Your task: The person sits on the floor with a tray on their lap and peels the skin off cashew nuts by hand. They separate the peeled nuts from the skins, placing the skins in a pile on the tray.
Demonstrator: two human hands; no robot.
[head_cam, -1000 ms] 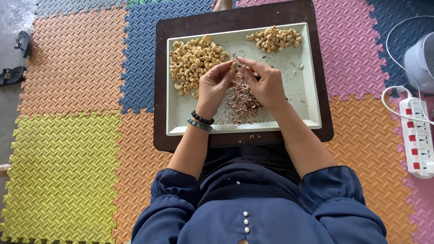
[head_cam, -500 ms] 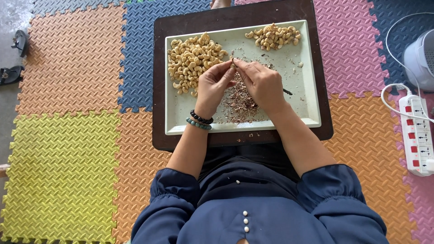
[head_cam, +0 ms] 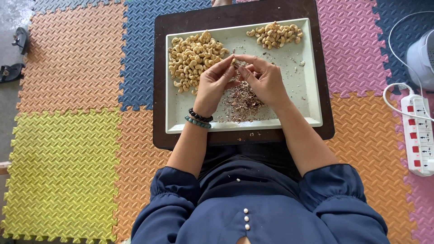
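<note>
Cashew (head_cam: 235,63) pinched between both hands, orientation hidden.

On the table (head_cam: 158,90) lay the tray (head_cam: 312,90), holding a big cashew pile (head_cam: 194,56) at ten o'clock, a small cashew pile (head_cam: 274,35) at one o'clock and a heap of skins (head_cam: 244,101) at six, while the power strip (head_cam: 418,135) sat on the floor mats (head_cam: 68,90) at three o'clock.

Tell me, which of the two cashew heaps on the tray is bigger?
The heap at the tray's far left corner, beside the left hand; the far right one is much smaller.
</note>
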